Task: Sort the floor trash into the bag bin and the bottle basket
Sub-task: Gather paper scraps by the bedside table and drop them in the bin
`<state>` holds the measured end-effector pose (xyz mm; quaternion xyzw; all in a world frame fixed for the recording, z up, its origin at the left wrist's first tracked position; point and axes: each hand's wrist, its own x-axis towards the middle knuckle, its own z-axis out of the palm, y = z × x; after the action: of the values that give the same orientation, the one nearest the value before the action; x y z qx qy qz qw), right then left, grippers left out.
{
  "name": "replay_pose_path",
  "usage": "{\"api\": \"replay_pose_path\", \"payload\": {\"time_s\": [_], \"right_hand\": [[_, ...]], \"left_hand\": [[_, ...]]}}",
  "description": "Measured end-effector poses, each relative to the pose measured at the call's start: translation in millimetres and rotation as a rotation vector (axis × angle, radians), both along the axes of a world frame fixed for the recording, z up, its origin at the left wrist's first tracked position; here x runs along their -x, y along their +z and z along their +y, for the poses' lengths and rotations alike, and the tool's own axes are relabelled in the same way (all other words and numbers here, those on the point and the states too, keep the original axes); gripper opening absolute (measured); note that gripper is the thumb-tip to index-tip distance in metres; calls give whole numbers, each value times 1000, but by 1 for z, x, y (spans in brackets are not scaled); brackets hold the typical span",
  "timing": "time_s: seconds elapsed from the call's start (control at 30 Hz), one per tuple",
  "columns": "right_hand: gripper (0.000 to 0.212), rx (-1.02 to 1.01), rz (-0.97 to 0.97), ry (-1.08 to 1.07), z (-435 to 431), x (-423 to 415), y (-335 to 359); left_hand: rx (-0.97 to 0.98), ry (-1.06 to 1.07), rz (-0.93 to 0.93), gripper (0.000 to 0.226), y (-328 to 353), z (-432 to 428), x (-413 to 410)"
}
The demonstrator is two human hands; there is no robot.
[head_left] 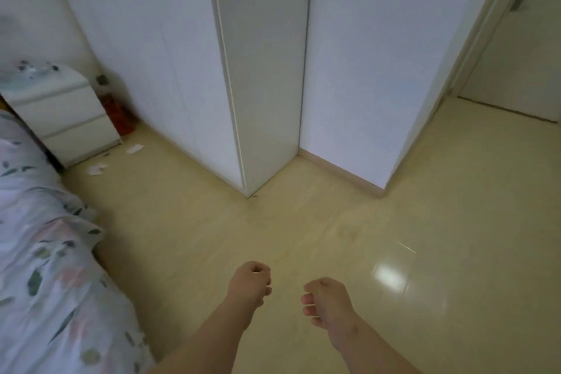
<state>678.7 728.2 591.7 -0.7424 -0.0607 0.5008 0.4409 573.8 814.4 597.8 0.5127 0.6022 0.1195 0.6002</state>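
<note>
Trash is in neither hand. The left hand (250,282) and the right hand (328,300) are both held out low over the floor (303,231), fingers loosely curled inward, holding nothing. The hands are close together but not touching.

Position of the work:
- Two white paper scraps lie ahead and well to the left of both hands, on the floor in front of the nightstand (66,118).
- The nearer scrap (97,168) is crumpled and has no clear long axis.
- The farther scrap (135,149) appears flatter, and its long side probably runs left to right; blur prevents a firm reading.
- The left hand is the nearer hand to both scraps. Both scraps are well apart from it, so judge that a move toward them comes before any reach.

Limits of the view:
- A red item (118,117) stands between the nightstand and the wardrobe (182,70). It cannot be identified as trash or a container.
- The bag bin and the bottle basket are not in view.
- The bed (45,252) hides the floor along the left edge.
</note>
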Motion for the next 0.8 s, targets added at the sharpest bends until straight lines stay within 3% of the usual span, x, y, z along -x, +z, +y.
{"api": "replay_pose_path", "payload": {"time_s": [0.17,0.43,0.8], "right_hand": [[23,12,-46,198,95,-43,1],[20,36,-46,406,240,-44,-5],[22,81,-37,576,498,53,-17]], "left_hand": [[25,208,9,14,2,69,-18],[52,404,16,18,-12,190,-8],[44,547,85,18,-11,434,89]]}}
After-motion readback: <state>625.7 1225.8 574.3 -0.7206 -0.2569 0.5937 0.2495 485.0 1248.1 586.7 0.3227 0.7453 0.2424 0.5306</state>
